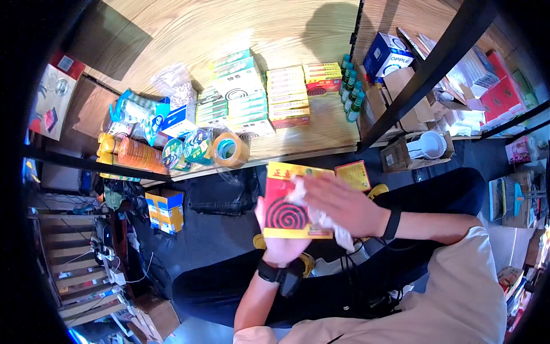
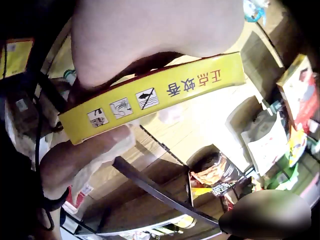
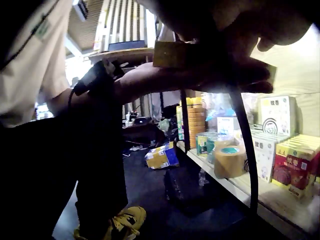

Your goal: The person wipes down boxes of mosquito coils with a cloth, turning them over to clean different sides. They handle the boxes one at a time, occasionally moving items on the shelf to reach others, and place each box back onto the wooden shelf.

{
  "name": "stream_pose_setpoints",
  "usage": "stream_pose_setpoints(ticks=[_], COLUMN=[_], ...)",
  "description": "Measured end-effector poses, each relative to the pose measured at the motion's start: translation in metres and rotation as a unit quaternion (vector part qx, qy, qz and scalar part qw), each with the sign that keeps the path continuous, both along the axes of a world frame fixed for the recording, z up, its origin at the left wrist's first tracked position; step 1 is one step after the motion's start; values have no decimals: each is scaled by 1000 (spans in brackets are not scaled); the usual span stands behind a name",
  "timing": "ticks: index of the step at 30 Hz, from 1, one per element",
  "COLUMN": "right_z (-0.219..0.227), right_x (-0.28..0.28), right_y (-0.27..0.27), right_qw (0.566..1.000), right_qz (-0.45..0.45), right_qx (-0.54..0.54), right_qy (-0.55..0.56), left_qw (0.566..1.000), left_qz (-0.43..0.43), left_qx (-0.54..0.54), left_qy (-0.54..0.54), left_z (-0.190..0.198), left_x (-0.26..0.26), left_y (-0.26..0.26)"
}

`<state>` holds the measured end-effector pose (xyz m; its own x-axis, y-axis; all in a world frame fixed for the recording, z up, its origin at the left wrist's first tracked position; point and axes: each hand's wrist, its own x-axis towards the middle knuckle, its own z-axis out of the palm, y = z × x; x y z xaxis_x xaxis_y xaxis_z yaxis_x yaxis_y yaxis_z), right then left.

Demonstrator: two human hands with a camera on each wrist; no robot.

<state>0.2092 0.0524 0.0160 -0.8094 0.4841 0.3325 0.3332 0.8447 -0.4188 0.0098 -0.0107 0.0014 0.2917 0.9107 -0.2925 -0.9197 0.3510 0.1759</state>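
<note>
A red and yellow mosquito coil box (image 1: 283, 215), printed with a black spiral, is held up over the lap by my left hand (image 1: 282, 247). The palm lies behind the box, and the thumb runs along its left edge. Across the front, my right hand (image 1: 346, 206) presses a crumpled white tissue (image 1: 339, 229) on the box, its end hanging out below the fingers. The left wrist view shows the narrow yellow side (image 2: 160, 95) of the box with pictograms. Seen from the right wrist, box and hands are mostly in shadow.
A wooden shelf (image 1: 326, 126) ahead bears stacked coil boxes (image 1: 286, 94), green bottles (image 1: 352, 100) and a tape roll (image 1: 230, 150). A black metal post (image 1: 427, 74) rises at the right, near a carton (image 1: 395, 157) with a white container. Another box (image 1: 360, 175) lies beyond the right hand.
</note>
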Motion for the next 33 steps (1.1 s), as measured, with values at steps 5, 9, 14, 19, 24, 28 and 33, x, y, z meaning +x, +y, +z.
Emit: stream_pose_setpoints(ticks=[5,9,14,19,24,28,33], right_z=[13,32,26,19,1,9,37], right_x=[-6,-17,-7,-9,-2,11,8], right_y=[1,-14,11,-25,-12,3,27], right_qw=[998,999,998,997,997,990,892], right_qz=[-36,35,-56,8,-1,-25,-190], right_qx=[-41,-4,18,-70,56,-132,-337], right_qy=[32,1,1,22,-62,44,233], left_qw=[993,991,994,996,989,982,955], left_qz=[-6,-39,-23,-14,27,22,15], left_qx=[14,-28,-10,31,-27,-6,63], left_qy=[121,123,105,86,142,185,290], left_z=[6,-8,10,14,2,5,-14], left_x=[1,15,3,3,7,5,8], left_y=[2,-17,-7,3,3,12,12])
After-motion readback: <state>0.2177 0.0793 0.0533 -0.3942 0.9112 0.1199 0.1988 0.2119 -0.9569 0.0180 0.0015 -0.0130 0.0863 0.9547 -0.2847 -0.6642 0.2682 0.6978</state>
